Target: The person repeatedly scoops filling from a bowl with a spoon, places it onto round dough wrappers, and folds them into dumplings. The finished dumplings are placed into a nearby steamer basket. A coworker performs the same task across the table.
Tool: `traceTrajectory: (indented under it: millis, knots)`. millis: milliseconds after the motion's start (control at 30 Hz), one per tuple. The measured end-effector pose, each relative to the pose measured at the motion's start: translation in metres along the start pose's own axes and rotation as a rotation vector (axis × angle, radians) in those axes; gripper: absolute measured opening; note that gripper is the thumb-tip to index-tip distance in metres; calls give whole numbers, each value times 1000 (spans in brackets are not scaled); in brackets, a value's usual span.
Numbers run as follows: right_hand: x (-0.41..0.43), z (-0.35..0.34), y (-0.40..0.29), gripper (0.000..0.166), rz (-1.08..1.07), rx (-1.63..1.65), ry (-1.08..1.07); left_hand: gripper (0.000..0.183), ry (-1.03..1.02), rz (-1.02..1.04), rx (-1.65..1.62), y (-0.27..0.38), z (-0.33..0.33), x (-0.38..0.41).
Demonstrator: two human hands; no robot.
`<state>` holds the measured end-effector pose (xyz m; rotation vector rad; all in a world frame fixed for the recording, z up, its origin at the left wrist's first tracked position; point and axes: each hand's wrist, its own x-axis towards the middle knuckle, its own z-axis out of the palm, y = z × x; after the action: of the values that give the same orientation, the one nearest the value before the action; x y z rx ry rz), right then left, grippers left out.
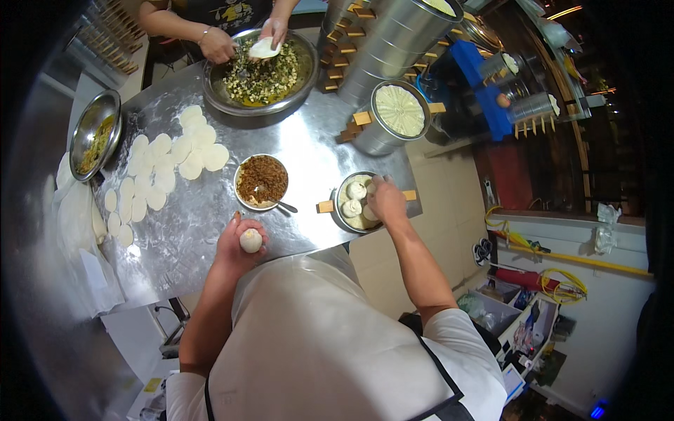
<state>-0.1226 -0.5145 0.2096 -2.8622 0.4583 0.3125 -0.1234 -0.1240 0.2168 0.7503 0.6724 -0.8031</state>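
Note:
My left hand [239,242], palm up near the table's front edge, holds a round filled bun [251,240]. My right hand [387,199] reaches into a small metal steamer [342,221] at the right edge of the table, its fingers at the buns inside; whether they grip one is hidden. Several pleated buns [352,208] sit on the steamer's liner. Between my hands, farther back, stands a bowl of brown minced filling [262,179] with a metal spoon [284,206] in it. Flat round dough wrappers [164,179] lie overlapping on the floured steel table [184,237] at the left.
Across the table, a co-worker's hands [266,42] hold a wrapper over a large metal basin [210,94] of chopped green filling. Tall steamer stacks [379,52] and a shorter lined one [401,110] stand back right. A smaller metal bowl [117,123] and white cloth [76,221] are at the left.

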Motion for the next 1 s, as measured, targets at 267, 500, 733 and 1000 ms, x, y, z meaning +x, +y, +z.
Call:
traceTrajectory:
  millis: [267, 500, 733, 1000]
  knots:
    - [-15, -25, 5, 34, -72, 121, 91, 54, 18, -4, -41, 4, -2, -5]
    - [-64, 8, 13, 46, -122, 130, 97, 54, 2, -4, -37, 4, 1, -7]
    - [-60, 32, 6, 49, -105, 93, 184, 56, -26, -11, 18, 6, 10, -9]
    - [-58, 22, 18, 35, -49, 137, 241, 52, -230, 115, 177, -6, 19, 9]
